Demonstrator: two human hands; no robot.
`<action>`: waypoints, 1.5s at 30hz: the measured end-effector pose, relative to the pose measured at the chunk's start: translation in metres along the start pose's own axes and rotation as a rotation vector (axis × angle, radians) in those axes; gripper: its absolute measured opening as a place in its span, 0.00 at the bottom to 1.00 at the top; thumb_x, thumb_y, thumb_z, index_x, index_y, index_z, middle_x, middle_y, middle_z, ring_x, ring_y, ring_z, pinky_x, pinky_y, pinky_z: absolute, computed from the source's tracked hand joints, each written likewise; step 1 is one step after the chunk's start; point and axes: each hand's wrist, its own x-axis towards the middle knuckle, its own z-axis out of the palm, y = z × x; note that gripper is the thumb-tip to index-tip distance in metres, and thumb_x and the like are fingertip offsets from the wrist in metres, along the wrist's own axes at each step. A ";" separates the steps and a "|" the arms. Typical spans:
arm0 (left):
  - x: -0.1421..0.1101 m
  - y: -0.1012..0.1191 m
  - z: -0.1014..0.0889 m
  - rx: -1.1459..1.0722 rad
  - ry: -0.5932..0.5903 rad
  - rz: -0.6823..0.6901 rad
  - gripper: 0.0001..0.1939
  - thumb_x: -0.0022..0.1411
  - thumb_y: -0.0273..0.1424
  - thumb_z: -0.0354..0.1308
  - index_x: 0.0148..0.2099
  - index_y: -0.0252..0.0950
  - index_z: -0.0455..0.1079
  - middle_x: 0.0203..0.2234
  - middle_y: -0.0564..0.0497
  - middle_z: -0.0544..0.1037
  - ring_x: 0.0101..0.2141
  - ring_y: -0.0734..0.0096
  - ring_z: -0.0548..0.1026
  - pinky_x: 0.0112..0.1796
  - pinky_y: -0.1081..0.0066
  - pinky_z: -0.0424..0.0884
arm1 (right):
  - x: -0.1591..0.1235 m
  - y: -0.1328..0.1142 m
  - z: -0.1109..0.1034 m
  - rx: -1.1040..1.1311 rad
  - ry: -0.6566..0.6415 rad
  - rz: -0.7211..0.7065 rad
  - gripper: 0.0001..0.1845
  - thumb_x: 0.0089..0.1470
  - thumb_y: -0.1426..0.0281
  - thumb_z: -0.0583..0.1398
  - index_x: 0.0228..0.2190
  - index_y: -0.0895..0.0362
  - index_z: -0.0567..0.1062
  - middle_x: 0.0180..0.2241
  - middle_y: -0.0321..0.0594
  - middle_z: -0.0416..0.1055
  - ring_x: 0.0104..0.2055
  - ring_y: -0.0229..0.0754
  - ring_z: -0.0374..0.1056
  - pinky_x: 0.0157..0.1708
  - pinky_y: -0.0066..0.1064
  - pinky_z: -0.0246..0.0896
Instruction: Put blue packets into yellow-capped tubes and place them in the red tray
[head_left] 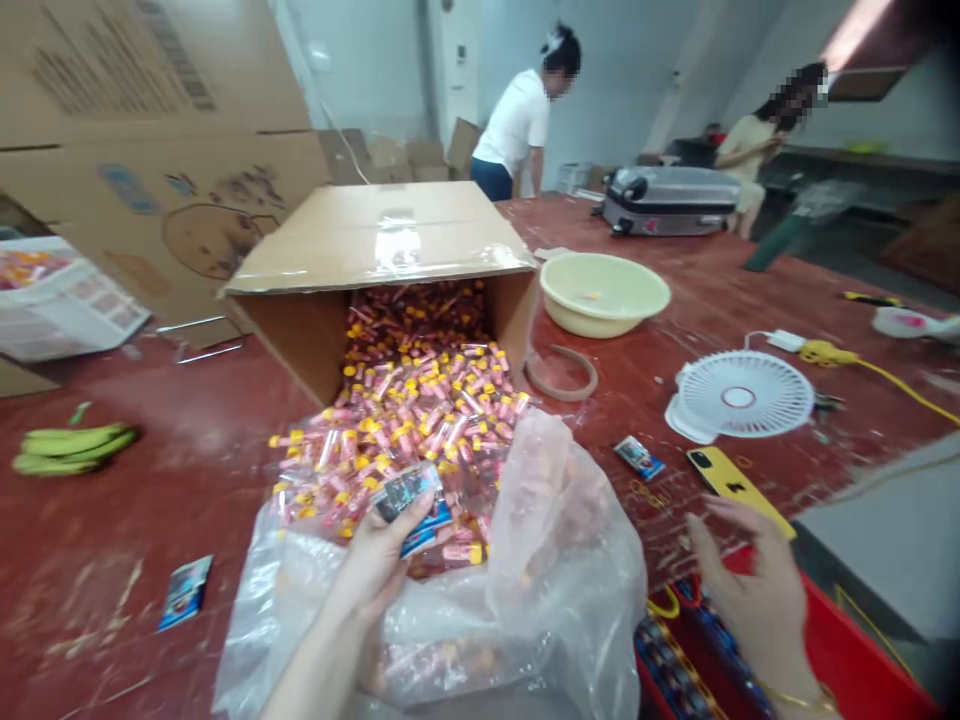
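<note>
My left hand [379, 560] pinches a few small blue-and-silver packets [420, 508], held over a heap of small clear tubes [420, 420] with pink contents and yellow caps. The tubes spill from a cardboard box [382, 235] lying on its side onto a clear plastic bag [570, 590]. My right hand [757, 590] hovers at the right above a red bin [847, 620], its thumb and fingers apart and nothing seen in them. Inside the bin, dark blue packets [675, 650] stand in rows. Just beyond that hand lies a yellow phone [739, 487].
Single packets lie on the red table at left [185, 592] and right [640, 458]. Around the box are bananas [71, 448], a tape roll [562, 390], a pale green basin [604, 320] and a white fan [739, 395]. Two people are farther back, near a grey suitcase [671, 200].
</note>
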 end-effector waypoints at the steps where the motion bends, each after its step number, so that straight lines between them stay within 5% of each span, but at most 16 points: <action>1: -0.001 0.000 -0.002 0.003 0.012 0.003 0.19 0.43 0.30 0.72 0.39 0.30 0.74 0.30 0.43 0.81 0.30 0.61 0.80 0.31 0.67 0.79 | 0.013 -0.040 0.022 0.118 -0.081 -0.053 0.09 0.53 0.64 0.59 0.36 0.54 0.69 0.39 0.46 0.69 0.44 0.50 0.67 0.46 0.45 0.60; 5: -0.010 -0.001 -0.013 0.038 0.046 0.027 0.20 0.41 0.33 0.73 0.37 0.30 0.75 0.27 0.45 0.81 0.27 0.63 0.79 0.27 0.69 0.78 | 0.036 -0.165 0.125 0.353 -0.775 -0.127 0.05 0.53 0.72 0.57 0.35 0.53 0.68 0.34 0.39 0.71 0.38 0.43 0.68 0.40 0.35 0.62; 8: -0.015 0.000 -0.021 0.074 0.038 0.072 0.21 0.41 0.35 0.73 0.37 0.30 0.75 0.29 0.44 0.81 0.29 0.62 0.79 0.28 0.69 0.77 | 0.031 -0.195 0.181 0.354 -1.000 -0.112 0.12 0.42 0.79 0.62 0.28 0.54 0.66 0.20 0.29 0.64 0.24 0.36 0.62 0.27 0.27 0.58; 10: -0.016 0.002 -0.025 0.088 0.030 0.084 0.20 0.41 0.37 0.73 0.34 0.29 0.76 0.27 0.44 0.80 0.28 0.63 0.78 0.27 0.69 0.77 | 0.030 -0.196 0.194 0.393 -1.049 -0.110 0.12 0.41 0.79 0.62 0.28 0.54 0.65 0.17 0.26 0.60 0.20 0.33 0.59 0.22 0.25 0.55; 15: -0.013 0.007 -0.025 0.101 -0.005 0.073 0.22 0.41 0.38 0.72 0.36 0.29 0.76 0.28 0.43 0.80 0.28 0.62 0.78 0.29 0.66 0.77 | 0.052 -0.204 0.157 0.680 -0.944 -0.036 0.09 0.56 0.65 0.56 0.38 0.54 0.61 0.28 0.32 0.65 0.29 0.35 0.65 0.27 0.27 0.62; 22: -0.012 0.004 -0.013 0.093 -0.074 0.072 0.19 0.39 0.36 0.73 0.34 0.31 0.76 0.26 0.47 0.80 0.25 0.66 0.76 0.28 0.68 0.76 | 0.076 -0.236 0.103 0.938 -0.815 -0.127 0.10 0.56 0.66 0.60 0.37 0.51 0.64 0.30 0.35 0.68 0.32 0.38 0.70 0.32 0.30 0.68; 29: -0.012 -0.001 -0.012 0.195 -0.147 0.135 0.16 0.46 0.38 0.70 0.34 0.32 0.77 0.28 0.46 0.80 0.28 0.64 0.77 0.31 0.68 0.75 | 0.078 -0.233 0.097 0.775 -0.785 -0.302 0.08 0.56 0.68 0.60 0.38 0.52 0.66 0.34 0.38 0.70 0.35 0.38 0.71 0.34 0.30 0.69; 40: -0.009 -0.005 -0.009 0.258 -0.093 0.246 0.13 0.40 0.34 0.72 0.21 0.34 0.72 0.17 0.55 0.72 0.19 0.74 0.67 0.23 0.74 0.65 | 0.077 -0.230 0.092 0.635 -0.778 -0.493 0.06 0.56 0.69 0.59 0.38 0.52 0.67 0.36 0.38 0.69 0.35 0.39 0.67 0.37 0.32 0.66; 42: -0.011 -0.003 -0.009 0.250 -0.106 0.258 0.12 0.40 0.33 0.72 0.21 0.34 0.72 0.16 0.55 0.72 0.19 0.75 0.66 0.22 0.75 0.65 | 0.077 -0.231 0.093 0.647 -0.813 -0.467 0.06 0.56 0.68 0.59 0.37 0.53 0.68 0.33 0.37 0.69 0.32 0.38 0.67 0.33 0.31 0.66; 45: -0.017 -0.001 -0.005 0.174 -0.136 0.215 0.12 0.41 0.33 0.72 0.26 0.33 0.75 0.20 0.53 0.76 0.22 0.72 0.71 0.27 0.74 0.69 | 0.075 -0.231 0.099 0.748 -0.953 -0.219 0.09 0.54 0.64 0.62 0.33 0.54 0.67 0.28 0.35 0.69 0.27 0.35 0.66 0.26 0.28 0.65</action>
